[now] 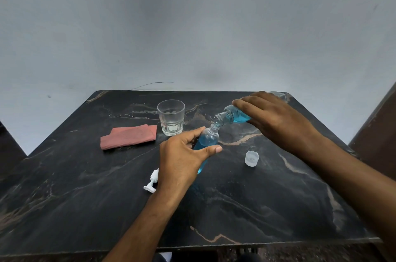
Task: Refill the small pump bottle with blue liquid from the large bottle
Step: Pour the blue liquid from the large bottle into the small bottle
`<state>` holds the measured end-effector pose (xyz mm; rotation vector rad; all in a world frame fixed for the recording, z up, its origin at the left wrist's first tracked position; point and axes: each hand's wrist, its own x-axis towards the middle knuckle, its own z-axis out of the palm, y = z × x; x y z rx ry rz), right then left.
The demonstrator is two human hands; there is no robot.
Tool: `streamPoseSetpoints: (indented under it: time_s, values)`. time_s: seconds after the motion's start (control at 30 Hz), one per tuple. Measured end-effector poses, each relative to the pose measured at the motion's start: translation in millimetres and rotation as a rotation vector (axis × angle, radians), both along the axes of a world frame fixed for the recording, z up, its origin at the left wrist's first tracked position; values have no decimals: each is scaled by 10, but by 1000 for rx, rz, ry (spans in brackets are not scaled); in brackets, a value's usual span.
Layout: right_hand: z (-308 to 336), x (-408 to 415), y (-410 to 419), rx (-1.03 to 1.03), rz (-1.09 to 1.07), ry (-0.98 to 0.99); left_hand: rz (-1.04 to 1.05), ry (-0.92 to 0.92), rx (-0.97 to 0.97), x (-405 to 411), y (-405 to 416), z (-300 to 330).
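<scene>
My left hand (182, 154) grips the small clear bottle (209, 139), which stands upright on the dark marble table (85, 197) and holds blue liquid up to near its shoulder. My right hand (272, 115) holds the large bottle (232, 114) tipped almost flat, its open mouth just above the small bottle's neck. Blue liquid fills the tipped bottle's lower side. The white pump head (152, 180) lies on the table to the left of my left wrist. A translucent cap (251, 158) stands on the table to the right of the small bottle.
An empty drinking glass (171, 117) stands behind the small bottle, close to my left fingers. A folded pink cloth (128, 136) lies to its left. A grey wall rises right behind the table's far edge.
</scene>
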<state>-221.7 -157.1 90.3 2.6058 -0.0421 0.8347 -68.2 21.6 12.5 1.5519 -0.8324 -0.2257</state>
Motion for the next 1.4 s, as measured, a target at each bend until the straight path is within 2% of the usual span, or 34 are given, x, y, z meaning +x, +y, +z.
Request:
streamPoseSetpoints:
  time_s: [0.93,1.4]
  values:
    - [8,-19,32,2,-1,-12,-12,-3,-22,-18,-4,-12]
    - [-41,4,135,248,-17,-56,5,27,-80,-51,-24,15]
